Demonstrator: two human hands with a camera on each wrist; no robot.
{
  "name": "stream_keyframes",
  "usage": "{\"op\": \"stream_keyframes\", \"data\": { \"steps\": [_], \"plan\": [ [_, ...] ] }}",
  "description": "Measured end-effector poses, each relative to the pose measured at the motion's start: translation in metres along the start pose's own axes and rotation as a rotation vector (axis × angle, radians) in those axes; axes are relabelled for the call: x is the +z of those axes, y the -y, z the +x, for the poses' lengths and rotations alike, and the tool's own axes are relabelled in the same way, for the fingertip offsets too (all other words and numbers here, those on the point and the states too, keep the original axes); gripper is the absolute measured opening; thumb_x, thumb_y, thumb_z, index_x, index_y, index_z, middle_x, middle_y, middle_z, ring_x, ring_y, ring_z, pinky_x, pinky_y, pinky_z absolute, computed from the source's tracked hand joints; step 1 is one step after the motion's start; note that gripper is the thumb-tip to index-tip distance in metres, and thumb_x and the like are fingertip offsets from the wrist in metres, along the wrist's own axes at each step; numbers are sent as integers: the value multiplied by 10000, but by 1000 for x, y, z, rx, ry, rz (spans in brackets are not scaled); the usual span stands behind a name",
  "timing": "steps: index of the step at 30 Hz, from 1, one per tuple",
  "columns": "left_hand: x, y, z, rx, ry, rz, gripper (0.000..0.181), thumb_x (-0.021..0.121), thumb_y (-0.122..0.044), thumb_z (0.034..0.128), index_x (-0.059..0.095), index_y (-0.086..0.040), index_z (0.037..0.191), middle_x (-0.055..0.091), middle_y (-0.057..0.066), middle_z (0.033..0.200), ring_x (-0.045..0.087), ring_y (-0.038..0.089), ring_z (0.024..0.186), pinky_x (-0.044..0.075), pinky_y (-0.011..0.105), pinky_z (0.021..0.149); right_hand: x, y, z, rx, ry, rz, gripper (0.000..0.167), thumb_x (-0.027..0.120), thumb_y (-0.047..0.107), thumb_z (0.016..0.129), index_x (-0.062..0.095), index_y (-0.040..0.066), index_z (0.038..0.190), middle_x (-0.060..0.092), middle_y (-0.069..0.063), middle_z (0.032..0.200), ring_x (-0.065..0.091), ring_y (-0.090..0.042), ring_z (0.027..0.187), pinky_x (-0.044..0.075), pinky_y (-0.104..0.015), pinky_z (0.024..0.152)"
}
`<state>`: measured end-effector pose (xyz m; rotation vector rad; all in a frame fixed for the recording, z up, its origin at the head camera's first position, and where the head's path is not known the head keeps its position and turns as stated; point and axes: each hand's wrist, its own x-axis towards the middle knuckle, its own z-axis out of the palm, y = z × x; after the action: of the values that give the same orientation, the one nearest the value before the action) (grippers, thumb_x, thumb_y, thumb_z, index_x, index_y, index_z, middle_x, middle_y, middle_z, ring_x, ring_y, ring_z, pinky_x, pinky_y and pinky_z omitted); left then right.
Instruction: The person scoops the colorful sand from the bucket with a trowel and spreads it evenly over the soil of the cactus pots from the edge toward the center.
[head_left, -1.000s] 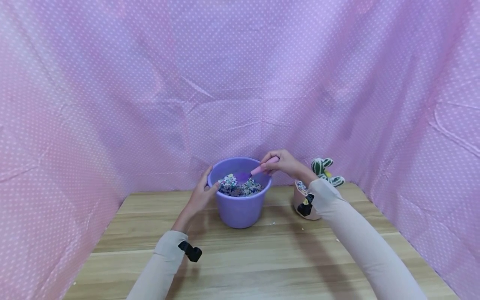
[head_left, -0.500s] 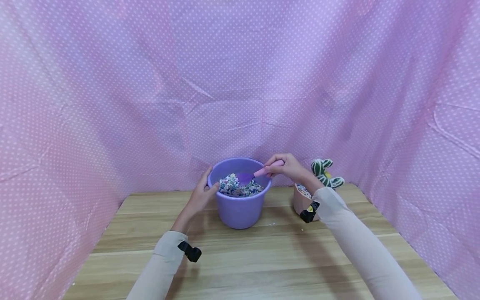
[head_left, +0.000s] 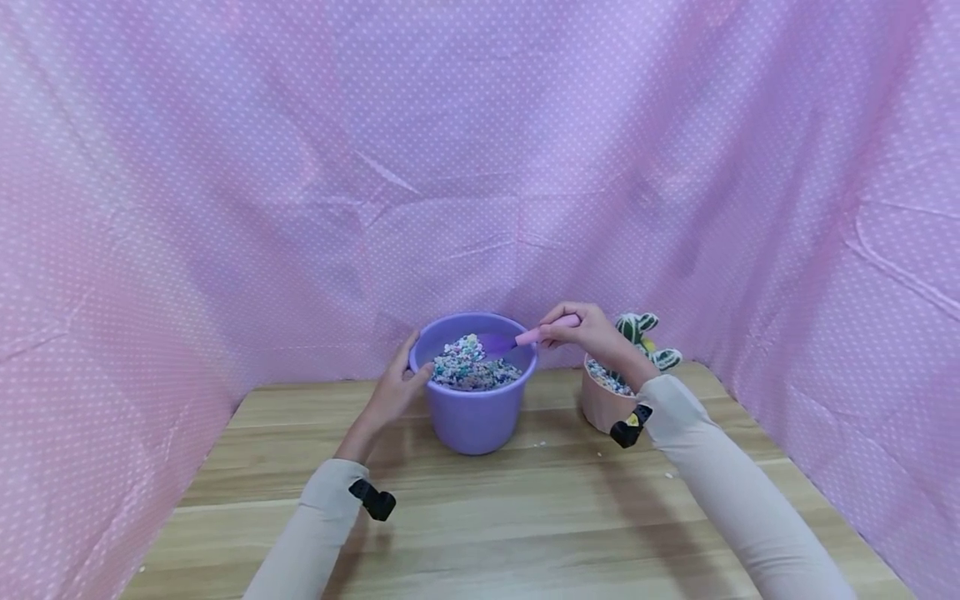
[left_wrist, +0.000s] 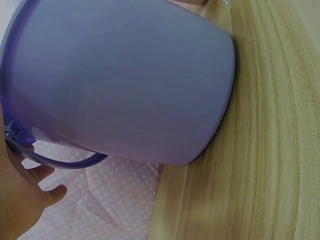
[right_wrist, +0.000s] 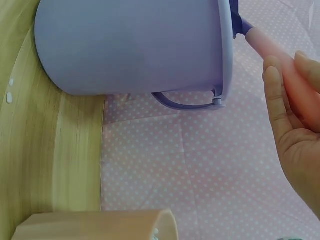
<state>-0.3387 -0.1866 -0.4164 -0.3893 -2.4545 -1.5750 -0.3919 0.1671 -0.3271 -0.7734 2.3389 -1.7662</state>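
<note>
A purple bucket stands on the wooden table, part filled with small multicoloured pebbles. My left hand holds its rim at the left side, thumb over the edge and fingers outside; in the left wrist view those fingers lie by the bucket's hanging handle. My right hand grips the pink handle of a small shovel above the bucket's right rim. Its purple blade reaches inside, tilted down to the left, with a heap of pebbles at its tip. The blade's end is hidden under them.
Right of the bucket, partly behind my right wrist, stands a peach-coloured pot of pebbles with a knitted cactus in it. A few stray pebbles lie on the table. Pink dotted cloth hangs around the back and sides.
My right hand has drawn slightly right, and the shovel blade has risen a little with pebbles heaped at its tip. The left hand keeps its hold on the rim.
</note>
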Motion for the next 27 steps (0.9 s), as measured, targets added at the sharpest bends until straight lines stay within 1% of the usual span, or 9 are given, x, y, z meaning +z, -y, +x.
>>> {"op": "stream_keyframes", "data": {
  "steps": [4, 6, 9, 11, 14, 17, 21, 23, 27],
  "plan": [
    [0, 1, 1, 8, -10, 18, 776, 582, -333, 1021, 161, -154, 1647, 248, 166, 1679, 414, 419, 1447, 378, 580, 1184, -7, 6, -6, -4, -8, -10, 205, 737, 146, 938, 701, -9, 1067, 789, -158, 968, 770, -220, 847, 640, -363, 826],
    [0, 1, 1, 6, -11, 24, 776, 584, -343, 1020, 164, -165, 1647, 260, 163, 1675, 423, 416, 1440, 376, 589, 1182, -11, 10, -9, -8, -17, -18, 196, 735, 139, 939, 700, -8, 1064, 793, -124, 929, 767, -224, 843, 638, -334, 822],
    [-2, -1, 2, 4, -6, 32, 780, 584, -358, 1019, 163, -174, 1648, 266, 161, 1673, 430, 415, 1433, 367, 605, 1182, -17, 14, -13, -23, -36, -33, 192, 729, 131, 942, 698, -11, 1068, 794, -36, 872, 765, -206, 841, 634, -303, 822],
    [-3, -3, 2, 2, 0, 40, 786, 588, -366, 1016, 163, -174, 1649, 262, 156, 1676, 429, 416, 1433, 361, 613, 1183, -22, 17, -17, -35, -50, -28, 187, 726, 111, 939, 692, -23, 1065, 789, -5, 851, 762, -183, 826, 635, -303, 820],
    [-6, -6, 3, 11, 13, 57, 796, 590, -349, 1014, 157, -138, 1647, 254, 178, 1674, 421, 435, 1436, 362, 615, 1182, -31, 19, -23, -52, -69, -14, 144, 718, 77, 938, 702, -17, 1045, 789, 11, 836, 757, -130, 794, 641, -317, 813],
    [-8, -9, 5, 19, 23, 90, 804, 602, -309, 1004, 163, -81, 1638, 258, 208, 1666, 413, 442, 1443, 370, 586, 1187, -41, 19, -30, -67, -88, 23, 60, 703, 30, 936, 727, 28, 992, 787, 4, 814, 757, -116, 769, 646, -317, 791],
    [-8, -18, 8, 16, 18, 155, 783, 604, -289, 998, 206, -24, 1618, 313, 241, 1633, 422, 438, 1439, 376, 560, 1193, -58, 20, -44, -84, -102, 92, 132, 684, -15, 936, 752, 98, 932, 779, -18, 799, 761, -129, 744, 645, -277, 734],
    [-6, -25, 10, 17, 4, 187, 757, 592, -292, 1002, 235, -8, 1607, 351, 250, 1610, 437, 443, 1424, 390, 568, 1184, -67, 21, -52, -85, -96, 128, 158, 672, -32, 938, 756, 102, 927, 777, -35, 808, 762, -138, 742, 643, -265, 721],
    [0, -42, 13, 12, -44, 251, 709, 582, -332, 1005, 307, -45, 1591, 393, 208, 1597, 420, 426, 1436, 370, 596, 1188, -84, 22, -69, -58, -92, 161, 144, 669, -37, 940, 755, 78, 938, 781, -62, 854, 762, -148, 749, 643, -273, 718]
  ]
}}
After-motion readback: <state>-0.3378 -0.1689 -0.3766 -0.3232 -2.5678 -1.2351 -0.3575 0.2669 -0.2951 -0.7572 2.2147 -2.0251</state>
